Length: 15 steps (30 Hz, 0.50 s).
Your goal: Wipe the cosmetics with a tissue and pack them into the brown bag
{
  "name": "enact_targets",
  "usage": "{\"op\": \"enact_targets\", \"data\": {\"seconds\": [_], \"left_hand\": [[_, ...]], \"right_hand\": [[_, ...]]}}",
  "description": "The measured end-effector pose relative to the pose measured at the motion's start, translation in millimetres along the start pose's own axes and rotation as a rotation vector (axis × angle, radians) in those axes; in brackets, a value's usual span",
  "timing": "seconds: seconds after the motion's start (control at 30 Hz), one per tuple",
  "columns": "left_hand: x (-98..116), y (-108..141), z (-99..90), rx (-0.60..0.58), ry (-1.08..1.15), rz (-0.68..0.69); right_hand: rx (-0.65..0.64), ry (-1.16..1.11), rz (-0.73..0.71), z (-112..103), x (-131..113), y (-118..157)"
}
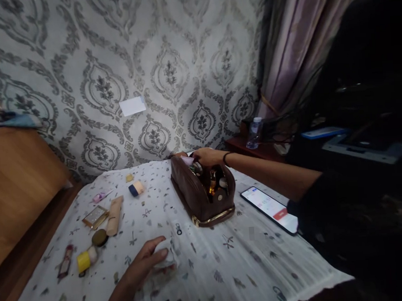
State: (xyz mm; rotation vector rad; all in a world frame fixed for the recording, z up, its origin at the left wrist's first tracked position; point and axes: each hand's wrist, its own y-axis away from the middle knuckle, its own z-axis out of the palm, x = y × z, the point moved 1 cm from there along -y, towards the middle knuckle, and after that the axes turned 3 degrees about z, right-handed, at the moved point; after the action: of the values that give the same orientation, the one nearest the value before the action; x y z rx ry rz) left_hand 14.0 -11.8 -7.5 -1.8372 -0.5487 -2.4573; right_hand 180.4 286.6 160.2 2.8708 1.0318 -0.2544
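A brown cosmetic bag stands unzipped on the patterned white cloth, with small items such as an amber bottle inside. My right hand, with a dark band at its wrist, is at the bag's far end; its fingertips are hidden, so what it holds cannot be made out. In front of the bag, my left hand has its fingers around a small white object. Left of the bag lie a beige tube, a compact, a round dark-lidded jar and a yellow-capped item.
A phone with a lit screen lies right of the bag. Behind it, a water bottle stands on a reddish-brown surface. A wooden cabinet is at the left, and the patterned wall rises behind.
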Motion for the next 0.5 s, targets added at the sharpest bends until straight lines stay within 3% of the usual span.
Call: {"op": "enact_targets", "data": {"seconds": [0.13,0.3,0.37,0.4,0.5], "left_hand": [[-4.4,-0.3,-3.1,0.069,-0.021,-0.011],[-2.6,-3.8,-11.6,0.069,-0.064,-0.049],[1.3,-6.0,-12.0,0.051,-0.048,-0.09],[3.3,-7.3,-11.8,0.07,-0.02,-0.093],[9.5,-12.3,-11.2,0.213,0.099,-0.032]], "right_hand": [[0.044,0.005,0.013,-7.1,1.6,13.2],[0.264,-0.068,0.078,-14.8,-17.4,57.6],[0.481,-0.271,-0.104,-0.5,-39.2,84.8],[0.531,-0.361,-0.221,12.4,-51.8,98.1],[0.431,-0.498,-0.57,65.6,-88.9,125.3]]}}
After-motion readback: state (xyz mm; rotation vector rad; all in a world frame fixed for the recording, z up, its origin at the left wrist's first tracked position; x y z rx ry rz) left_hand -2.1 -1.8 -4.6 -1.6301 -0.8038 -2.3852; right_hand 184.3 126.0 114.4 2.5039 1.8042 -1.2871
